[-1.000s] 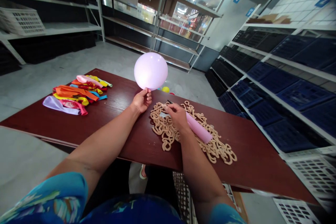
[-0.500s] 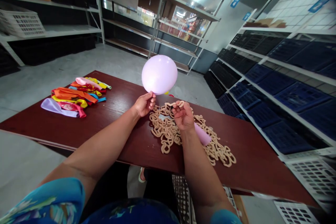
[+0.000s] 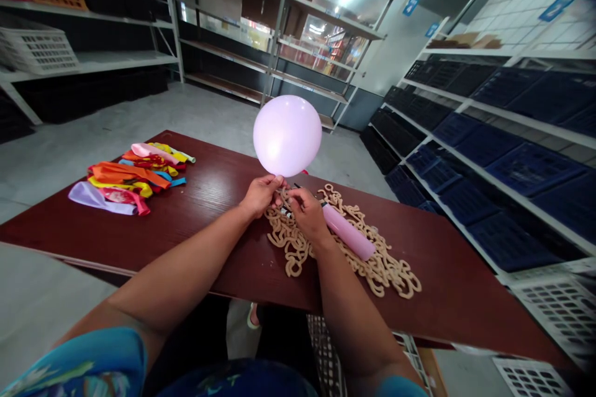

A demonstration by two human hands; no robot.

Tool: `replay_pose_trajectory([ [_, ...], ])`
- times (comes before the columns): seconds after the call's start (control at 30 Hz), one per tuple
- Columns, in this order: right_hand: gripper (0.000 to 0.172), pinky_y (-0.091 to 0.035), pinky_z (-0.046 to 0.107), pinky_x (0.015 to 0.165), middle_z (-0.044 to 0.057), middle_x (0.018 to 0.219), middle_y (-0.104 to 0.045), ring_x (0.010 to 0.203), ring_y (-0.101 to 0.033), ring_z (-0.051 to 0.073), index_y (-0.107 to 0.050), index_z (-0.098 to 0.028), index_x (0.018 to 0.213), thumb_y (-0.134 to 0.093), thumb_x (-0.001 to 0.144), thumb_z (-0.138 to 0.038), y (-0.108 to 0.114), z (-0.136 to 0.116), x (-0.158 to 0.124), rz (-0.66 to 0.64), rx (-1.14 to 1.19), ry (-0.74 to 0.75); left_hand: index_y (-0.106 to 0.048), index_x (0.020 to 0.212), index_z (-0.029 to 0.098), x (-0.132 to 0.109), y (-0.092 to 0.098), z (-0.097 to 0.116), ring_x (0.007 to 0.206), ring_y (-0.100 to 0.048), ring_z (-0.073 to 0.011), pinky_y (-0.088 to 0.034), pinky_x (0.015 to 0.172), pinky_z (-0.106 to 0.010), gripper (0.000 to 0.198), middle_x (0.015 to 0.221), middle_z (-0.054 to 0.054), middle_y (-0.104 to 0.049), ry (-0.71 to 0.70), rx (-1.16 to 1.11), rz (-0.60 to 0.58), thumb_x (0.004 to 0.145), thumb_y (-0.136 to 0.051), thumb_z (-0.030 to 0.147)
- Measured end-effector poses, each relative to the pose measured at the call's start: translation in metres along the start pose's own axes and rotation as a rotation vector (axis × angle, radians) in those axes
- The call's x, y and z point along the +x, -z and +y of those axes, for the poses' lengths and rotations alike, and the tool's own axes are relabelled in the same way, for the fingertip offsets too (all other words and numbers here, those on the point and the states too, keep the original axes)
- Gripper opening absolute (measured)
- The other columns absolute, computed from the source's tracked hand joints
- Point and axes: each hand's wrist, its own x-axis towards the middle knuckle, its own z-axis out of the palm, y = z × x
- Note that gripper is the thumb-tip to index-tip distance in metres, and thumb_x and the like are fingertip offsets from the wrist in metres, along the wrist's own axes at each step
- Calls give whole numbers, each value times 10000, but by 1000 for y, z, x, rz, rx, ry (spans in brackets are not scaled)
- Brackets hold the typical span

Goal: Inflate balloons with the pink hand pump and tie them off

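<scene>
My left hand (image 3: pixel 259 195) pinches the neck of an inflated pale pink balloon (image 3: pixel 287 135) that stands up above it. My right hand (image 3: pixel 303 211) is closed right beside the left, fingers pinched at the balloon's neck; what they hold is too small to make out. Under both hands lies a heap of tan clip-like pieces (image 3: pixel 372 260) on the dark red table (image 3: pixel 209 198). A pink hand pump (image 3: pixel 348 232) rests on the heap just right of my right hand.
A pile of flat, uninflated balloons (image 3: pixel 128 177) in several colours lies at the table's left. Metal shelving with crates lines the left and back walls; dark blue crates fill shelves on the right. White plastic crates (image 3: pixel 554 310) stand on the floor at lower right.
My right hand rose from the tan heap, then came over to the balloon's neck next to my left hand. The balloon shifted slightly right and nearer.
</scene>
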Motion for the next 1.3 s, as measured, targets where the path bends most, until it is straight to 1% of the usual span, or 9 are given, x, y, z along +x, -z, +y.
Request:
replay_pose_trajectory([
  [0.3,182,-435,294,783,43,869,-607,837,-558,160,-603,-200,896,-437,825,-190,0,-2,1,36,-125,72,-577,783,136,-9,-6,1,285,-421,-76,-325,337,-177,304,368,31,-478,20,245,-73,823,-492,425],
  [0.5,124,-442,282,719,23,805,-627,744,-568,151,-577,-201,860,-497,811,-283,-2,-4,-3,173,-170,-20,-548,734,139,-7,-9,-8,353,-476,-88,-339,362,-183,308,447,10,-525,15,271,-155,816,-483,429],
  [0.6,134,-435,278,688,14,754,-618,692,-560,143,-572,-197,800,-533,798,-325,-1,-5,-3,198,-166,-60,-541,704,146,-5,-4,-10,368,-442,-81,-353,401,-200,349,459,23,-498,-56,409,-146,823,-448,461],
  [0.7,178,-431,264,627,-4,705,-607,630,-546,128,-574,-198,810,-585,763,-369,3,-5,-1,193,-21,-169,-561,707,153,0,4,-10,555,-528,-117,-423,553,-236,367,603,-5,-557,-218,636,-100,835,-417,466],
  [0.83,210,-350,205,437,-54,585,-540,446,-436,73,-536,-201,811,-588,755,-397,13,-11,2,284,422,-347,-583,814,169,7,15,-10,823,-553,-168,-421,768,-283,345,840,-52,-604,-403,860,-49,879,-340,406],
  [0.97,222,-262,176,358,-48,626,-573,382,-366,38,-520,-196,817,-589,752,-397,27,-33,9,400,593,-348,-570,854,172,10,17,-10,846,-547,-181,-412,797,-301,343,891,-80,-598,-417,953,-40,896,-293,370],
  [1.13,195,-463,232,550,-7,703,-629,585,-559,103,-583,-203,832,-570,766,-386,21,-70,47,233,343,-183,-550,816,169,7,12,-9,810,-538,-182,-409,785,-317,292,841,-73,-593,-367,917,-84,883,-317,332],
  [1.2,187,-495,288,681,8,781,-644,726,-605,141,-600,-219,857,-547,782,-381,11,-82,67,106,246,-76,-545,786,169,5,11,-8,771,-537,-171,-418,753,-305,245,780,-55,-586,-319,768,-106,861,-367,320],
  [1.3,322,-475,351,837,41,1095,-606,993,-575,187,-550,-262,1092,-540,791,-379,0,-97,81,-55,239,82,-513,725,165,3,9,-7,609,-507,-130,-422,598,-256,183,629,-18,-524,-143,354,-66,817,-450,310],
])
